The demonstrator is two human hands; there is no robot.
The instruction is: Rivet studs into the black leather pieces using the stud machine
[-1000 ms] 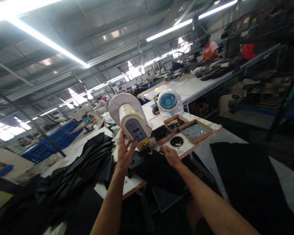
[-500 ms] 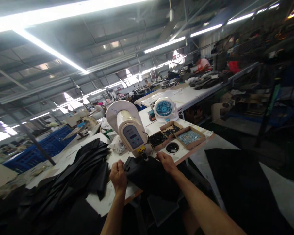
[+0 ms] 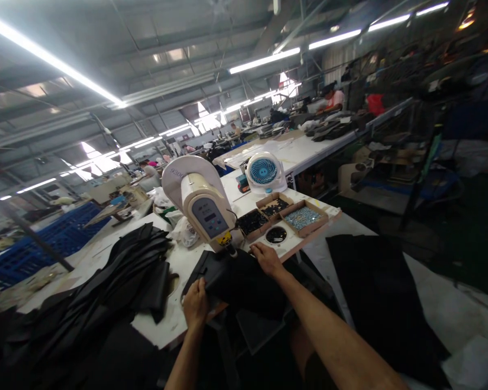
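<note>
A black cloth piece (image 3: pixel 248 281) lies under the head of a cream press machine (image 3: pixel 205 208), reaching over the table's front edge. My left hand (image 3: pixel 196 304) is closed on the cloth's left edge, fingers bent over it. On the right side, close to the machine's tip, my right hand (image 3: pixel 267 259) pinches the cloth's upper edge. A round bowl of dark small parts (image 3: pixel 276 235) sits just beyond my right hand. Whether the machine's tip touches the cloth, I cannot tell.
Cardboard trays hold dark parts (image 3: pixel 251 222) and bluish parts (image 3: pixel 305 218). A white fan (image 3: pixel 265 172) stands behind them. Black cloth is heaped at the left (image 3: pixel 106 276); another black piece (image 3: pixel 378 292) lies at the right. A person (image 3: pixel 333 100) is far back.
My left hand has moved down relative to the machine, and more of the cloth's left part shows flat on the table. My right hand keeps its hold. The whole view has shifted.
</note>
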